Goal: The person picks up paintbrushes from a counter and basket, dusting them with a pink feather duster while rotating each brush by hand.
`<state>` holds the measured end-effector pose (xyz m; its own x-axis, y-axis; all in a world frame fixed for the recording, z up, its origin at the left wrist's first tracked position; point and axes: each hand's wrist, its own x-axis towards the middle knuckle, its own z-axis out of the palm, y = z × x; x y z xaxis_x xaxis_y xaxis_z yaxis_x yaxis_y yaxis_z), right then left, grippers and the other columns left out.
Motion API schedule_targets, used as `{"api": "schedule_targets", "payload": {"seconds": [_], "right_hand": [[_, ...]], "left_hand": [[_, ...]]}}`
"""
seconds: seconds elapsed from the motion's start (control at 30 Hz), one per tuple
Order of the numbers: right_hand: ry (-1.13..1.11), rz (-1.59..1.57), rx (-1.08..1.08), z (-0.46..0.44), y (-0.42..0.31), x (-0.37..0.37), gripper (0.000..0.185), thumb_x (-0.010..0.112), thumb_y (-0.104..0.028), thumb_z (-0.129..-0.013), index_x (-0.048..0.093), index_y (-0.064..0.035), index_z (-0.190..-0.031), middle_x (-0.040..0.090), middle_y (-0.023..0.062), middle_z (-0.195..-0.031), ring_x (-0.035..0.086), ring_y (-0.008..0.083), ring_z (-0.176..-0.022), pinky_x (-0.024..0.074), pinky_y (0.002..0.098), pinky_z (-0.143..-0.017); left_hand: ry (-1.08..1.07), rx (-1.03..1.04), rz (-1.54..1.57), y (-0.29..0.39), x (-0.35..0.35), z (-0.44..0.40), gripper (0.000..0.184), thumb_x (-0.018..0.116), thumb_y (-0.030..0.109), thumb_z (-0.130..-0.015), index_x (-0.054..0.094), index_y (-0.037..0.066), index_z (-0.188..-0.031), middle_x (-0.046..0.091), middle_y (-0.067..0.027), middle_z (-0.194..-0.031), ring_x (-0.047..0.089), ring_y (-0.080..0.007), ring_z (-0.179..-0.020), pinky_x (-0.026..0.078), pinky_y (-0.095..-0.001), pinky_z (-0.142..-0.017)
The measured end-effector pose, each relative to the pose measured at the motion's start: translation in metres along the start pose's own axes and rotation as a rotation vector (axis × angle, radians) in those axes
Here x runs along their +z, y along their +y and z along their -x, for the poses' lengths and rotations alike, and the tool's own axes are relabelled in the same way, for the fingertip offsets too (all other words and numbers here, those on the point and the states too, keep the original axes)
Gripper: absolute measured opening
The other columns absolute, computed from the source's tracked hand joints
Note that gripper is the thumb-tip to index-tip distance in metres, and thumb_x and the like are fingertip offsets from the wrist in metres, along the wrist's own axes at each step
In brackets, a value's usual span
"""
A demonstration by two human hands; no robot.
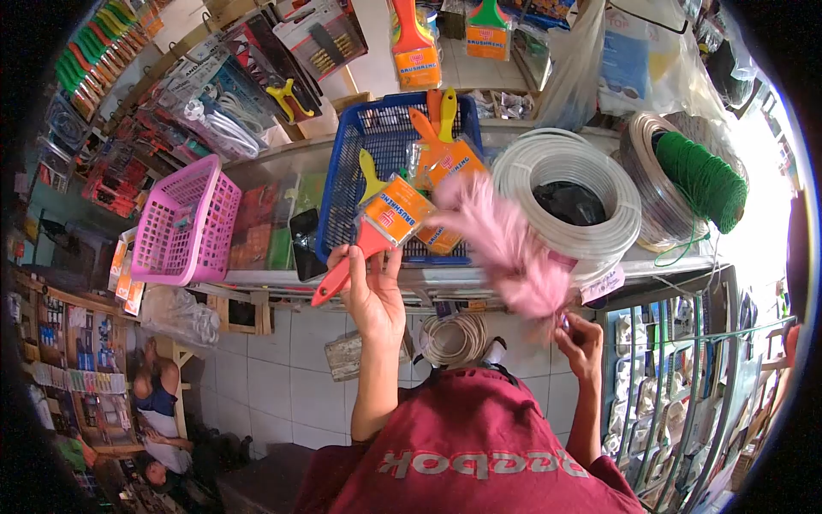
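Observation:
My left hand [375, 295] is closed around the red handle of a paintbrush [396, 212], whose bristle end is in an orange packet. It is held over the front edge of a blue basket [336, 184]. More packaged paintbrushes [454, 158] with orange and yellow handles lie in that basket. My right hand [582, 343] grips the thin end of a fluffy pink feather duster [514, 248]. The duster is smeared by motion. Its tip reaches up to the packets in the basket, close to the held brush; whether they touch I cannot tell.
On the glass counter stand a pink basket [184, 223], a coil of clear hose [565, 193] and a roll of green cord [702, 180]. Packaged brushes [417, 64] hang at the back. A coil of cable [454, 338] lies on the floor. A person [163, 420] is at the lower left.

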<state>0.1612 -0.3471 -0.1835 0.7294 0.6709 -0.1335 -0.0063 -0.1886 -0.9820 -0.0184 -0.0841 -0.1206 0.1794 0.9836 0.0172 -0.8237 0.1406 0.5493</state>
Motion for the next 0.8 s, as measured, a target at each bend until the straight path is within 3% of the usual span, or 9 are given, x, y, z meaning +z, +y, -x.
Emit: {"api": "schedule_targets", "payload": {"seconds": [0.1, 0.2, 0.37, 0.4, 0.47, 0.57, 0.67, 0.77, 0.8], "right_hand": [[-0.227, 0.12, -0.099, 0.005, -0.011, -0.008, 0.038, 0.075, -0.009, -0.071, 0.062, 0.0088, -0.103, 0.065, 0.0043, -0.078, 0.053, 0.0063, -0.068, 0.0432, 0.0212, -0.06], [0.053, 0.099, 0.005, 0.002, -0.014, -0.004, 0.038, 0.075, -0.009, -0.07, 0.063, 0.0074, -0.102, 0.065, 0.0052, -0.078, 0.053, 0.006, -0.067, 0.043, 0.0206, -0.059], [-0.167, 0.114, -0.168, 0.006, -0.024, -0.003, 0.025, 0.071, -0.009, -0.076, 0.062, 0.0065, -0.094, 0.053, -0.0027, -0.071, 0.043, 0.0045, -0.061, 0.0361, 0.0206, -0.052], [-0.116, 0.049, -0.121, 0.007, -0.023, -0.001, 0.025, 0.071, -0.009, -0.076, 0.063, 0.0066, -0.094, 0.053, -0.0026, -0.071, 0.043, 0.0045, -0.061, 0.0359, 0.0205, -0.052], [-0.02, -0.078, -0.033, 0.004, -0.017, 0.003, 0.025, 0.071, -0.009, -0.076, 0.063, 0.0068, -0.094, 0.053, -0.0026, -0.072, 0.042, 0.0045, -0.062, 0.0356, 0.0204, -0.052], [-0.21, -0.015, 0.012, 0.009, -0.017, 0.0, 0.03, 0.073, -0.011, -0.075, 0.063, 0.0071, -0.097, 0.054, -0.0034, -0.074, 0.044, 0.0037, -0.066, 0.0373, 0.0195, -0.055], [-0.333, -0.047, 0.111, 0.011, -0.004, -0.009, 0.033, 0.076, -0.011, -0.071, 0.064, 0.007, -0.096, 0.054, -0.0023, -0.074, 0.047, 0.0041, -0.067, 0.0395, 0.0207, -0.057], [-0.39, -0.168, 0.164, 0.013, 0.01, -0.019, 0.03, 0.074, -0.011, -0.071, 0.066, 0.0049, -0.095, 0.055, -0.0011, -0.073, 0.047, 0.0048, -0.064, 0.038, 0.0213, -0.055], [-0.39, -0.19, 0.201, 0.016, 0.008, -0.021, 0.027, 0.072, -0.009, -0.072, 0.067, 0.0029, -0.096, 0.055, -0.0021, -0.071, 0.045, 0.0036, -0.062, 0.0353, 0.0205, -0.052]], "left_hand": [[0.049, -0.002, -0.14, 0.001, -0.008, -0.002, 0.017, 0.055, 0.012, -0.091, 0.044, 0.012, -0.104, 0.054, -0.0079, -0.106, 0.055, -0.0178, -0.098, 0.055, -0.0369, -0.083], [-0.057, 0.052, -0.062, -0.003, 0.007, 0.005, 0.02, 0.056, 0.012, -0.09, 0.044, 0.012, -0.106, 0.054, -0.0084, -0.106, 0.054, -0.019, -0.101, 0.048, -0.0319, -0.087], [-0.163, 0.108, -0.235, -0.009, -0.003, 0.008, 0.021, 0.054, 0.01, -0.091, 0.041, 0.012, -0.107, 0.049, -0.0148, -0.125, 0.05, -0.0237, -0.111, 0.047, -0.0455, -0.093], [-0.149, 0.046, -0.107, -0.007, 0.009, 0.015, 0.023, 0.056, 0.009, -0.089, 0.041, 0.013, -0.106, 0.05, -0.0156, -0.122, 0.049, -0.0236, -0.113, 0.047, -0.0375, -0.089], [-0.197, 0.03, -0.113, -0.005, 0.015, 0.018, 0.029, 0.058, 0.009, -0.088, 0.039, 0.014, -0.11, 0.051, -0.0147, -0.119, 0.05, -0.022, -0.112, 0.047, -0.0324, -0.087], [-0.313, 0.098, -0.221, -0.009, 0.004, 0.016, 0.038, 0.06, 0.01, -0.087, 0.034, 0.016, -0.115, 0.053, -0.0126, -0.114, 0.053, -0.0185, -0.106, 0.048, -0.03, -0.084], [-0.319, 0.31, -0.499, -0.011, 0.004, 0.003, 0.043, 0.059, 0.008, -0.087, 0.029, 0.01, -0.119, 0.058, -0.0141, -0.112, 0.057, -0.0153, -0.094, 0.046, -0.0258, -0.083], [-0.52, 0.16, -0.663, 0.02, 0.033, -0.023, 0.04, 0.057, 0.007, -0.088, 0.031, 0.003, -0.118, 0.058, -0.0164, -0.113, 0.057, -0.0166, -0.099, 0.047, -0.0259, -0.084], [-0.643, 0.255, -0.701, 0.023, 0.051, -0.03, 0.044, 0.057, 0.005, -0.088, 0.032, -0.001, -0.124, 0.057, -0.0173, -0.113, 0.058, -0.0177, -0.101, 0.048, -0.0273, -0.082]]}}
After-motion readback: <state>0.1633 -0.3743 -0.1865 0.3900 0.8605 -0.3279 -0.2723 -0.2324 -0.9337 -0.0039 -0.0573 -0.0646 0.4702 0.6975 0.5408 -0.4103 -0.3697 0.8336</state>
